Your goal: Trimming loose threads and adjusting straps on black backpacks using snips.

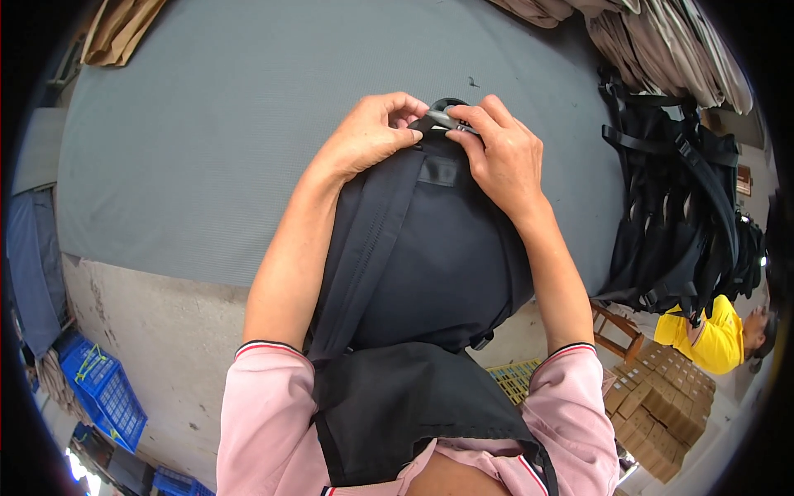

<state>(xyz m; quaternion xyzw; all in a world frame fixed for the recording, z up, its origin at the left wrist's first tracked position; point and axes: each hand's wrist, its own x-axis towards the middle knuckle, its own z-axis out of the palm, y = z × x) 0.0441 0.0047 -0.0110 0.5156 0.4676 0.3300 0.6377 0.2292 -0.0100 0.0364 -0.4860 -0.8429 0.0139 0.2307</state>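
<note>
"Where is the bag?"

"The dark navy-black fabric bag [447, 264] lies in front of the person, its top on the wide grey ribbed surface [207, 149] and its lower part past the near edge, against the black cloth apron [413, 405]."

"And the hands?"

"Both are busy at the bag's top. The left hand [376, 136] pinches a black fabric strap end [425, 124] between thumb and fingers; the right hand [506, 157] grips a small smooth grey object [444, 119]. Its exact kind is hard to tell, as fingers cover part of it."

"How far along is it?"

"The body looks formed, and a broad stitched dark strap [368, 248] runs down its left side. The top detail seems to be in progress, not finished. How much remains there, or on the hidden underside, cannot be told."

"Is there room to move?"

"Plenty to the left and beyond the bag, with only a tiny dark scrap [473, 82] just past the right hand. On the right, a heap of black strapped bags [674, 198] takes up the surface's edge, below piled beige fabric [662, 41]. The near edge calls for care: the bag could slide toward the lap."
</note>
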